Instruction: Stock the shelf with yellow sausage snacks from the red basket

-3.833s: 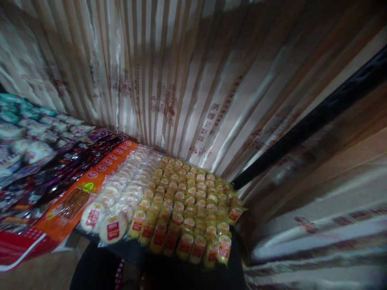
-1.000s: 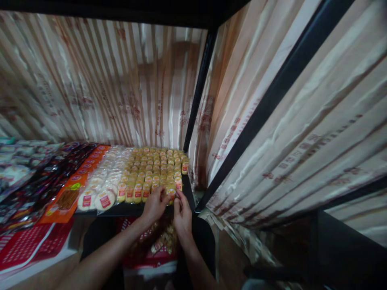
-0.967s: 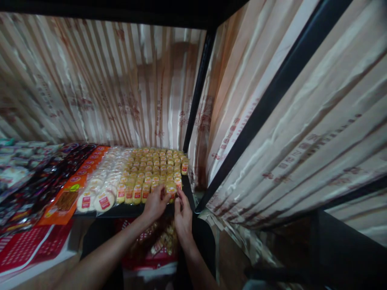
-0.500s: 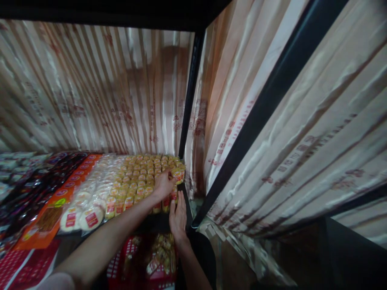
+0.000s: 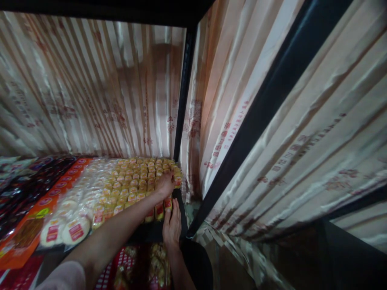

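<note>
The left hand [image 5: 165,184] reaches far over the shelf [image 5: 151,233]. Its fingers are curled around a small yellow packet [image 5: 177,180] at the far right end of the yellow packets [image 5: 136,183]. The fingers look closed on it, but the picture is dim and a bit blurry there. The left arm stretches from the near left, low over the packets, and a pale sleeve [image 5: 65,278] shows at the bottom edge.

The right hand [image 5: 172,225] lies flat at the near right edge of the shelf. Its fingers are straight and close together, pointing far. The fingertips touch the near row of yellow packets with red labels. It holds nothing.

The yellow packets lie in neat rows and fill the right part of the shelf. Just left of them are round white packets [image 5: 71,229] with red labels, also in rows. Further left lies a long orange pack [image 5: 36,211], and past that are dark packs [image 5: 21,189] at the left edge.

A black post [image 5: 181,96] stands upright at the far right corner of the shelf, just beside the held packet. A second black post [image 5: 266,104] slants across the right side. Shiny striped sheets [image 5: 90,88] with red marks hang behind the shelf and on the right. Below the near edge of the shelf is a red basket [image 5: 133,270] with more packets in it.
</note>
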A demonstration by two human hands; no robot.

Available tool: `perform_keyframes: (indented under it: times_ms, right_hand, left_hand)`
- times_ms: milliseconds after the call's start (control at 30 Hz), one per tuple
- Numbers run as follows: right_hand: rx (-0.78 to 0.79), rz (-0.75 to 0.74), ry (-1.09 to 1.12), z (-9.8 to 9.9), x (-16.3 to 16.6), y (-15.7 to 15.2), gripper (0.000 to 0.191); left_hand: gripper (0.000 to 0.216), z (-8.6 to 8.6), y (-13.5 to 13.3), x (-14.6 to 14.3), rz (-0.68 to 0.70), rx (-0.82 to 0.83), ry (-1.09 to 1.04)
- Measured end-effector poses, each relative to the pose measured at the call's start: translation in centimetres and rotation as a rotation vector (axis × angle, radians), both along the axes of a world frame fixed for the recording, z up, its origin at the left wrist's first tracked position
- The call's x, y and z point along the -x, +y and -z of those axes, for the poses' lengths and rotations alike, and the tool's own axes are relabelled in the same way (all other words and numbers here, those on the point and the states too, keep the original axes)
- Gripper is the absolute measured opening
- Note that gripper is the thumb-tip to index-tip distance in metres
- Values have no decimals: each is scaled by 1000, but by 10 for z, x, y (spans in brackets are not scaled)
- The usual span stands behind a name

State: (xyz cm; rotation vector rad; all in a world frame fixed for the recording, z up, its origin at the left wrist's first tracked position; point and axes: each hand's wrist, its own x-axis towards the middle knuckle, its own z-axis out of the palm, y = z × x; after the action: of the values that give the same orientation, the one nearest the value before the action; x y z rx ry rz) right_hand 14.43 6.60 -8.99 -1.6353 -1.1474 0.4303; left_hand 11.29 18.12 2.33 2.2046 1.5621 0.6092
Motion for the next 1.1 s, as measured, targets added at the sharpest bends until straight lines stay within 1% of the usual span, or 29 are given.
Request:
perform_keyframes:
  times_ms: [67,167,333,467,567,800,900,1000,1100]
  right_hand:
    - [-4,-4,5,0,0,0,58]
    - [-11,-2,15,0,-1,0,57]
    - [11,0,55,2,-2,0,59]
    - [28,-13,114,2,-5,1,61]
    - [29,-22,130,-1,-8,4,63]
    - [21,14,64,0,-17,28,67]
    - [8,3,11,1,-21,42,67]
    - [-15,-13,-37,2,-22,52,66]
    - [-41,17,-68,4,-22,58,64]
  left_hand:
    - [26,3,0,1,-4,-16,40]
    - [20,5,2,2,6,-43,95]
    - [12,1,4,-2,17,-83,136]
    - [15,-4,7,-7,31,-99,135]
    - [18,-3,8,-9,30,-100,123]
    - [20,8,11,-7,4,-69,133]
    - [18,7,9,-8,5,-55,150]
    - [21,5,8,-9,-5,-41,187]
    - [26,6,8,-9,-5,-38,213]
